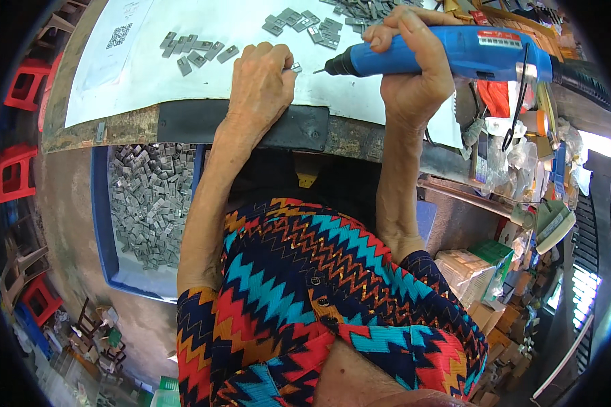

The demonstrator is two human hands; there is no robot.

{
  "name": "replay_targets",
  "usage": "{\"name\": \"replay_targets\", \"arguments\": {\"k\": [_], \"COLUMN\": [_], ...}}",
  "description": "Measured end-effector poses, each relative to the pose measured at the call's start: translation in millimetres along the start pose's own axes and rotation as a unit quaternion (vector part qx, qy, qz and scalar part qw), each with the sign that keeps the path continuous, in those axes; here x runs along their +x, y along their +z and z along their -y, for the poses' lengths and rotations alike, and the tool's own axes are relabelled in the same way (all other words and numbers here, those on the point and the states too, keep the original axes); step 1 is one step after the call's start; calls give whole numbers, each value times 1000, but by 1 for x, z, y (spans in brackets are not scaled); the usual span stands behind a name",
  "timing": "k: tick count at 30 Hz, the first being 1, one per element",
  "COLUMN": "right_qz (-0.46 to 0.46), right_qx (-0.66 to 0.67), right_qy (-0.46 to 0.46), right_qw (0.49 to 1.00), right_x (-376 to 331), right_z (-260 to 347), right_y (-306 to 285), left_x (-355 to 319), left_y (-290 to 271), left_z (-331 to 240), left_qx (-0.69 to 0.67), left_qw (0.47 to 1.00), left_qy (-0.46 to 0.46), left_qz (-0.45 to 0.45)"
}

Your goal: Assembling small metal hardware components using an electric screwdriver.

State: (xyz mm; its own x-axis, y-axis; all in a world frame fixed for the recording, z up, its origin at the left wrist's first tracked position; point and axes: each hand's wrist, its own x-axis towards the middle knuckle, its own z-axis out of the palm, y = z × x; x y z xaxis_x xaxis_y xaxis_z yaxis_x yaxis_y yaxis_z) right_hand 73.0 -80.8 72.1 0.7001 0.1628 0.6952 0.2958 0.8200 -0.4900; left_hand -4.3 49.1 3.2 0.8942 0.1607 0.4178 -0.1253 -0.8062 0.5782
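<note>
My left hand point(261, 85) pinches a small grey metal part point(296, 67) on the white sheet point(149, 74) that covers the workbench. My right hand point(414, 68) grips a blue electric screwdriver point(455, 53) held sideways, its bit tip point(319, 70) pointing left and almost touching the small part. Several loose grey metal parts point(197, 51) lie on the sheet just beyond my left hand, and more of these grey parts point(305, 24) lie farther back.
A blue bin point(102, 224) full of grey metal parts point(149, 203) stands on the floor at lower left, below the bench edge point(251, 125). Red plastic stools point(13, 169) stand at far left. Boxes, bags and clutter point(509, 190) crowd the right side.
</note>
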Motion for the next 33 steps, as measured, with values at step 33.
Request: {"name": "replay_targets", "arguments": {"k": [33], "right_qz": [-51], "right_qx": [-234], "right_qy": [107], "right_qw": [965], "right_x": [8], "right_z": [-12], "right_y": [51], "left_x": [-3], "left_y": [0], "left_z": [6], "left_qx": [-39], "left_qw": [999], "left_qy": [-33], "left_qz": [13]}}
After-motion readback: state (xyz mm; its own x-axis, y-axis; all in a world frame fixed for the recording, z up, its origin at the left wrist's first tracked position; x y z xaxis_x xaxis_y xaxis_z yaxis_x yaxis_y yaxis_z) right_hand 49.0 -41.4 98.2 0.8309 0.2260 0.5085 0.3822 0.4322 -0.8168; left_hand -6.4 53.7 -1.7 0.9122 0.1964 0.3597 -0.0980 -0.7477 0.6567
